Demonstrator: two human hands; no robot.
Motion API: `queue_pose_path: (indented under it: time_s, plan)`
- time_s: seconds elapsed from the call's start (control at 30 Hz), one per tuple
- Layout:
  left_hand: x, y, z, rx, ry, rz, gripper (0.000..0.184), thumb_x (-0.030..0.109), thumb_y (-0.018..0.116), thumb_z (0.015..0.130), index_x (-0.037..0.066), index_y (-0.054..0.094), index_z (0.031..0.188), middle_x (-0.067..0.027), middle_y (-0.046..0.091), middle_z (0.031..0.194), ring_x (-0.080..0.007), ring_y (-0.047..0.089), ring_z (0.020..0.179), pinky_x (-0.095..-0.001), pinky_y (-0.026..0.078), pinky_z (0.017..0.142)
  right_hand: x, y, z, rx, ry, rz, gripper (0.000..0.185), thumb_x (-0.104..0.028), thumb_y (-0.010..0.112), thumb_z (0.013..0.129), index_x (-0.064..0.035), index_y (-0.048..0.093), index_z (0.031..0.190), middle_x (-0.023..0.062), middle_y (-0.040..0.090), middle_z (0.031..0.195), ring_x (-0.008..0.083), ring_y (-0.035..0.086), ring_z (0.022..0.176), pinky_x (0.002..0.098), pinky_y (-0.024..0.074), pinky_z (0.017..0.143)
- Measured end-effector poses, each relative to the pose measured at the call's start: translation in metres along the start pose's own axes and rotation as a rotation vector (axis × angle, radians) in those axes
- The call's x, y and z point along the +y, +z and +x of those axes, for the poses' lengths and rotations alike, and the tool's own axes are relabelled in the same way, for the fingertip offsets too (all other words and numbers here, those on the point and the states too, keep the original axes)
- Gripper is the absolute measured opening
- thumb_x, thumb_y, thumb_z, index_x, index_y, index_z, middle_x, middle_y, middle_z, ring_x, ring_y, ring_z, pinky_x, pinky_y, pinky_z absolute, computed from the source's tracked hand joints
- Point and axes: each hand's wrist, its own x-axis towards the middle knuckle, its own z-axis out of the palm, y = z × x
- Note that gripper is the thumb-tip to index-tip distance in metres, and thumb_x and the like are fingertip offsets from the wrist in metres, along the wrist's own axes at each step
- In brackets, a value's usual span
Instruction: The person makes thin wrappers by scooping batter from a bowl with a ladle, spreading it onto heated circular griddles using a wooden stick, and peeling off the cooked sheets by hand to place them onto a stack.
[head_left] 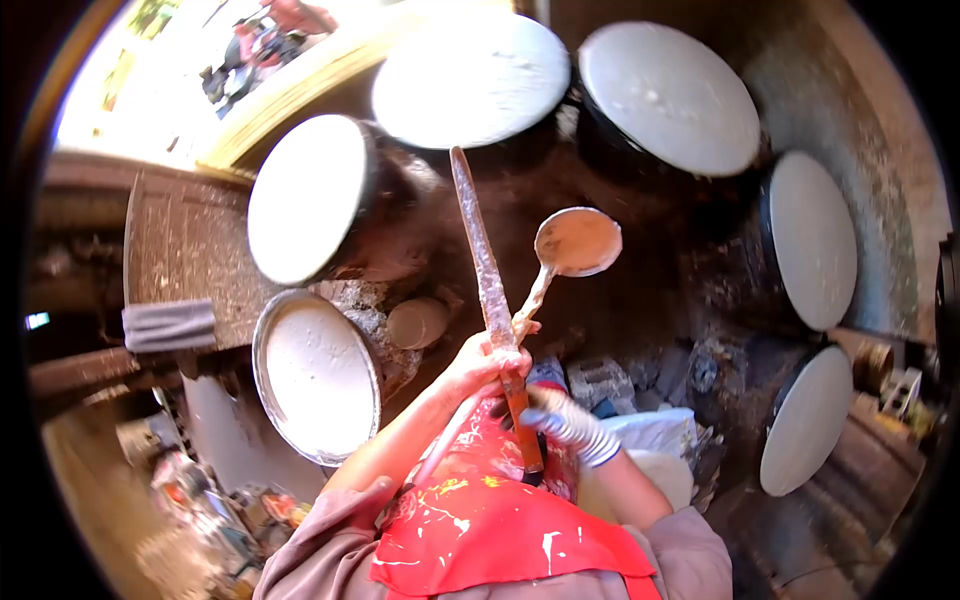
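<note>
My bare left hand (482, 368) is closed around the pale stick handle of a ladle (578, 243), whose round bowl is coated in whitish and tan material. A long, flat, smeared blade (482, 255) crosses the ladle handle at the same hand, with fingers lying over its lower part. Its orange-brown handle (523, 425) points down toward my body. Close against that handle is my right hand (565, 422), in a white glove with a striped cuff. Blur and the handle hide its fingertips, so its grip is unclear. A splattered red apron (500, 530) covers my front.
Several dark drums with white tops curve around me, including one at the left (308, 200) and one at the right (812, 240). A pale-rimmed round container (318, 375) stands lower left. Rubble (600, 380) and a plastic bag (650, 432) lie near my legs.
</note>
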Motion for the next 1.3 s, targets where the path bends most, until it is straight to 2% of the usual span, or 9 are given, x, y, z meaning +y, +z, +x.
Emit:
queue_pose_path:
  time_s: [0.07,0.1,0.2,0.37,0.47,0.73,1.1,1.23,1.3]
  plan:
    - [-0.007,-0.029,-0.027,-0.002,0.108,-0.106,0.07,0.021,0.071,0.071,0.001,0.034,0.126,-0.0095,0.054,0.074,-0.0083,0.047,0.051,-0.0177,0.037,0.043,0.006,0.042,0.021,-0.016,0.161,-0.061,0.038,-0.02,0.057,0.085,-0.0002,0.047,0.116,0.0033,0.058,0.096,0.0108,0.054,0.088,0.0242,0.0431,0.078]
    - [-0.001,-0.043,-0.047,-0.006,0.146,-0.118,0.071,0.02,0.071,0.071,-0.001,0.033,0.127,-0.0108,0.056,0.079,-0.0115,0.053,0.059,-0.0207,0.042,0.051,0.013,0.06,0.035,0.007,0.194,-0.112,0.037,-0.019,0.057,0.085,-0.0004,0.048,0.115,0.0028,0.058,0.094,0.0106,0.054,0.086,0.0238,0.043,0.078]
    - [0.004,-0.085,-0.111,0.018,0.292,-0.162,0.071,0.02,0.071,0.072,-0.002,0.032,0.127,-0.0168,0.06,0.091,-0.0149,0.058,0.064,-0.0244,0.047,0.059,0.032,0.111,0.065,-0.004,0.211,-0.156,0.026,-0.021,0.056,0.086,-0.0022,0.056,0.104,0.0019,0.059,0.085,0.009,0.054,0.075,0.0233,0.0443,0.072]
    - [-0.012,-0.148,-0.205,0.288,0.455,-0.13,0.062,0.027,0.064,0.078,-0.001,0.035,0.126,-0.0133,0.06,0.093,-0.0033,0.039,0.036,-0.0154,0.031,0.032,0.046,0.177,0.094,0.004,0.223,-0.243,0.024,-0.023,0.055,0.086,-0.0026,0.058,0.099,0.0035,0.061,0.079,0.0088,0.055,0.068,0.0223,0.0457,0.064]
    - [-0.032,-0.181,-0.25,0.378,0.538,-0.251,0.049,0.028,0.055,0.085,0.001,0.038,0.124,-0.0083,0.057,0.078,-0.004,0.036,0.034,-0.0159,0.031,0.031,0.049,0.207,0.096,0.087,0.229,-0.248,0.025,-0.025,0.055,0.087,-0.0032,0.058,0.097,0.0037,0.06,0.075,0.0088,0.054,0.063,0.0219,0.0458,0.06]
    - [-0.074,-0.235,-0.301,0.51,0.536,-0.533,0.038,0.024,0.045,0.091,0.007,0.039,0.124,-0.0007,0.04,0.066,-0.0043,0.031,0.037,-0.0172,0.027,0.035,0.052,0.215,0.089,0.227,0.182,-0.471,0.029,-0.03,0.052,0.088,-0.0062,0.06,0.101,0.0002,0.054,0.065,0.0066,0.049,0.056,0.0195,0.0401,0.051]
    - [-0.049,-0.24,-0.302,0.452,0.486,-0.601,0.038,0.023,0.046,0.091,0.007,0.038,0.124,0.0013,0.038,0.064,-0.0027,0.03,0.036,-0.0165,0.027,0.034,0.051,0.191,0.078,0.452,0.08,-0.517,0.03,-0.026,0.051,0.089,-0.0036,0.057,0.107,-0.0027,0.047,0.057,0.0033,0.039,0.045,0.0183,0.0322,0.04]
    - [-0.051,-0.248,-0.31,0.567,0.498,-0.483,0.035,0.022,0.046,0.091,0.007,0.04,0.122,0.0011,0.039,0.063,-0.0033,0.031,0.036,-0.0169,0.027,0.034,0.034,0.182,0.061,0.379,0.331,-0.519,0.032,-0.028,0.053,0.087,-0.0036,0.055,0.107,-0.0022,0.047,0.056,0.004,0.039,0.042,0.0187,0.0319,0.041]
    - [-0.056,-0.266,-0.313,0.801,0.364,-0.265,0.033,0.022,0.047,0.09,0.007,0.043,0.119,0.0009,0.04,0.063,-0.0037,0.031,0.036,-0.0177,0.026,0.034,0.016,0.181,0.047,0.311,0.424,-0.728,0.029,-0.029,0.05,0.088,-0.0034,0.056,0.101,-0.0009,0.051,0.057,0.0046,0.042,0.042,0.0196,0.0346,0.041]
